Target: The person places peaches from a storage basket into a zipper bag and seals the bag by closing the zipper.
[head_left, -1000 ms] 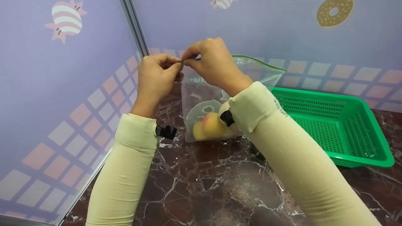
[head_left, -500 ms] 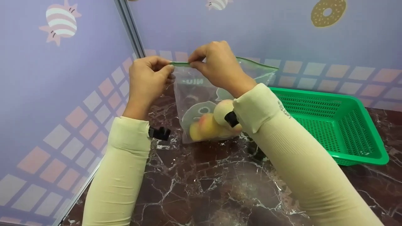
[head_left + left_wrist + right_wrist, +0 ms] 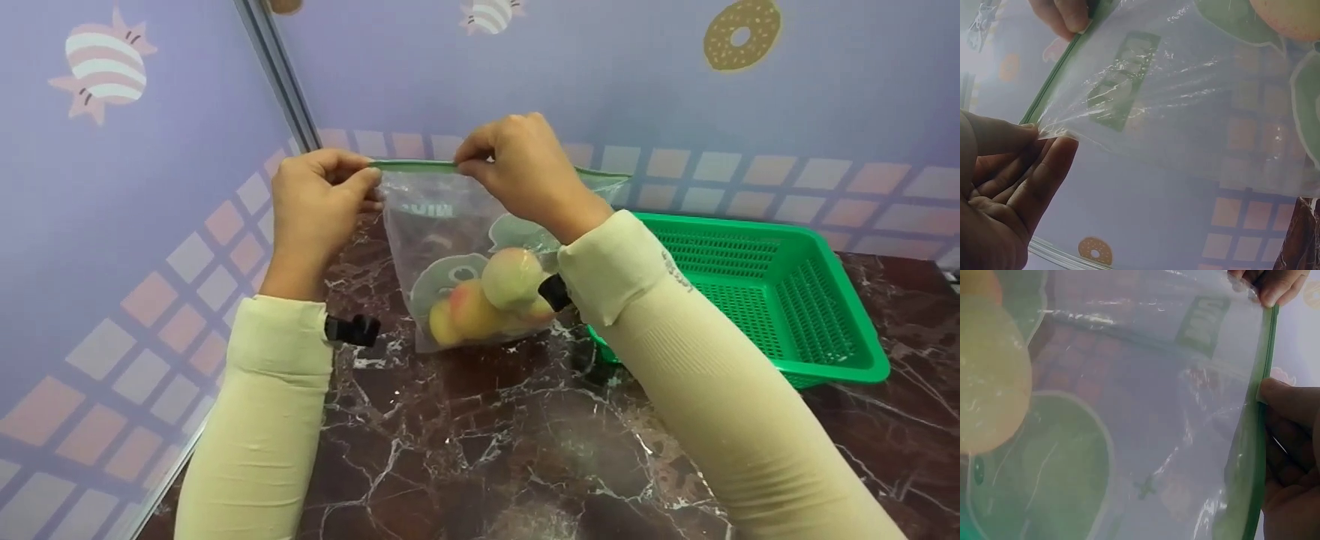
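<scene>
A clear zip bag with a green zip edge and printed cartoon shapes stands upright on the table. Several yellow and pink peaches lie at its bottom. My left hand pinches the bag's top left corner, thumb against fingers; the left wrist view shows this corner puckered between them. Further right along the green zip, my right hand pinches the edge between thumb and fingers. The right forearm hides part of the bag's right side and some fruit.
A green perforated plastic basket stands on the right, partly behind the right sleeve. The dark marbled table runs up to patterned lilac walls at the back and left. A black wrist mount juts from the left cuff.
My hands have moved apart along the zip, the right hand shifting away from the left corner. A longer stretch of green zip shows between them. The camera view has turned slightly right.
</scene>
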Demonstrator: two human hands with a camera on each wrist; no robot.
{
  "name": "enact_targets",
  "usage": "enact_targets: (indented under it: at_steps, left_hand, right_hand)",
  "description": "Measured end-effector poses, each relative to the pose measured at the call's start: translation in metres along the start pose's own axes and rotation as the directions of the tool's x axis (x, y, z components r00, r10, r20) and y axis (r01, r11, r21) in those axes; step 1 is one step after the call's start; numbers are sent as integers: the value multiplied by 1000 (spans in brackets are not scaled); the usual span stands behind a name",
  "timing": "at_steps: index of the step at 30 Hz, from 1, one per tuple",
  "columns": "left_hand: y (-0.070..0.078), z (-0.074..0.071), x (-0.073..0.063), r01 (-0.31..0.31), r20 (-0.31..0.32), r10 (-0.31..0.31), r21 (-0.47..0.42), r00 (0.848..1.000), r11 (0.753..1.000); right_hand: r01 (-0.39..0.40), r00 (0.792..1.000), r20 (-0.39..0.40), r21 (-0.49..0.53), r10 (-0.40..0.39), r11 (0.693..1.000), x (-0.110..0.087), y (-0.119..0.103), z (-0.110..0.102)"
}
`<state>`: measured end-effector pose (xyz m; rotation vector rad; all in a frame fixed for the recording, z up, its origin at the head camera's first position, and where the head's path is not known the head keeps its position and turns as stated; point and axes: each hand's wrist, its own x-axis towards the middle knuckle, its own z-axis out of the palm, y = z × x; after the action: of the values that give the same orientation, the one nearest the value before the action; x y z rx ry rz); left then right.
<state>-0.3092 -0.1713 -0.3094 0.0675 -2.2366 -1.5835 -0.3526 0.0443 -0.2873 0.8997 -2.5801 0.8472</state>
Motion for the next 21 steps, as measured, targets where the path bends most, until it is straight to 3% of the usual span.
enact_targets:
  at_steps: [9, 16, 21]
  left_hand:
    - [-9, -15, 2, -23, 3, 23, -10, 1000, 1000]
    - [-14, -37, 2, 18, -9, -19, -30, 1000, 999]
    - [-16, -40, 2, 28, -9, -28, -35, 1000, 999]
  right_hand:
    - [-20, 1000, -12, -22, 20, 1000, -6, 9, 0]
    - [-6, 1000, -8, 8, 6, 1000, -4, 5, 5]
    - [-26, 1000, -14, 9, 26, 1000, -7, 11, 1]
